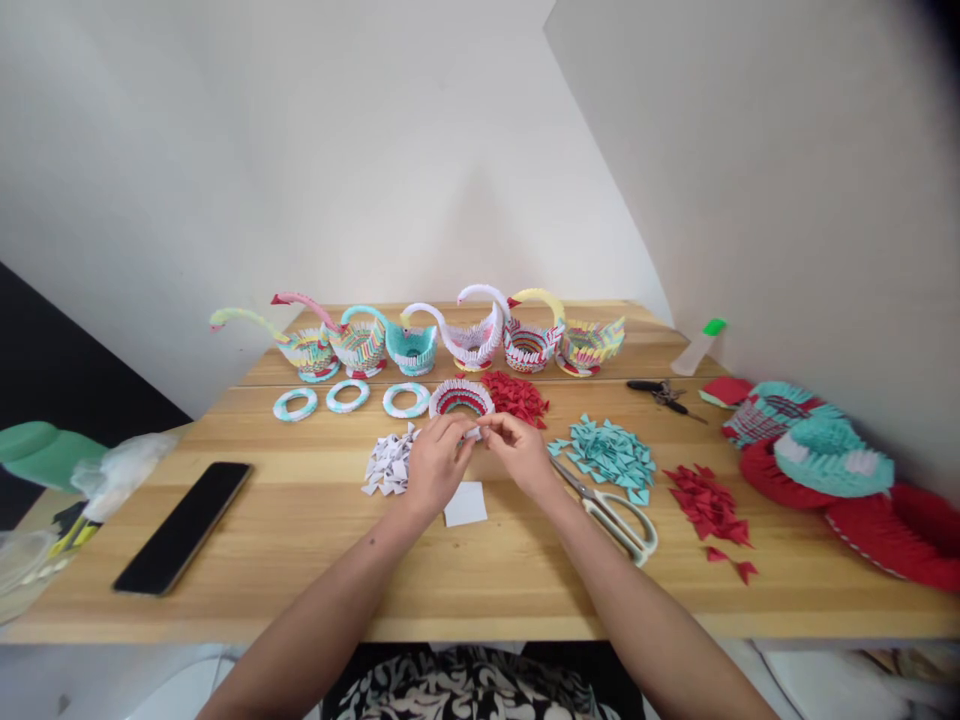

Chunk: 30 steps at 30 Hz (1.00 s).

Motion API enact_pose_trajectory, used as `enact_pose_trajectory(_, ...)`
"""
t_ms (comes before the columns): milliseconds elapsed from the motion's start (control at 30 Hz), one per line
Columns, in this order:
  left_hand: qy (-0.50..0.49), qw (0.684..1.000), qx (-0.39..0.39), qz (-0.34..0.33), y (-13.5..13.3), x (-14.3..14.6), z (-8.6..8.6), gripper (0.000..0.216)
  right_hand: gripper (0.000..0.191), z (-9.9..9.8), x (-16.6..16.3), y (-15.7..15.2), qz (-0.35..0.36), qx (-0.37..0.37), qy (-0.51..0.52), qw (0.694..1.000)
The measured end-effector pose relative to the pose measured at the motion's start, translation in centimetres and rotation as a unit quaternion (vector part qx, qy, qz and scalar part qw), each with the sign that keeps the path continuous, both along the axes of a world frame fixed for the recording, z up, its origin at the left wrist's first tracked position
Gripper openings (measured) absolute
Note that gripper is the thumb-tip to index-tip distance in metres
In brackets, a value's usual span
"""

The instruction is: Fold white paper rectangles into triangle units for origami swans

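Between the fingertips of both hands is a small white piece of paper (473,433), partly covered by the fingers. My left hand (439,462) pinches it from the left and my right hand (519,450) from the right. Just beyond the hands sits a round bowl of folded paper (461,394) in white, red and teal. Below the hands a white paper square (466,504) lies flat on the wooden table (315,560). A heap of folded white paper pieces (390,461) is beside my left hand.
Paper swans (411,345) line the back. Paper rings (347,396) lie before them. Red pieces (517,397), teal pieces (611,452), scissors (619,515) and more red pieces (709,503) lie rightward, with red and teal paper shapes (832,455) beyond. A phone (184,528) lies left.
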State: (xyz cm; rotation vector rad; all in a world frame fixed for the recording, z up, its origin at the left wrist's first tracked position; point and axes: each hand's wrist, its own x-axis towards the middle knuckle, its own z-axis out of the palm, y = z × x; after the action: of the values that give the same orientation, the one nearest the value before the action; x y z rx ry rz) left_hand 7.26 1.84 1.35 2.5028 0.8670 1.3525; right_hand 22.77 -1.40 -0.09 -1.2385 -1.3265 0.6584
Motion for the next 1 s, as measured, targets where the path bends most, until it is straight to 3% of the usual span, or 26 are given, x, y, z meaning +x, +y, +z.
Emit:
enact_pose_trajectory(200,0.007,1.0,0.006,0.001,0.3,-0.3,0.3,0.014,0.022,0.0,0.0,0.0,0.015,-0.003,-0.005,1.0)
enact_pose_trajectory(567,-0.057,0.987,-0.148,-0.005,0.1,-0.1,0.4,0.015,0.024,0.2,0.1,-0.1,0.01,-0.009,0.003,1.0)
enact_pose_trajectory(1000,-0.057,0.986,-0.158,-0.013,-0.3,0.1,0.6,0.015,0.024,0.9,0.1,-0.4,0.043,-0.003,-0.017,0.999)
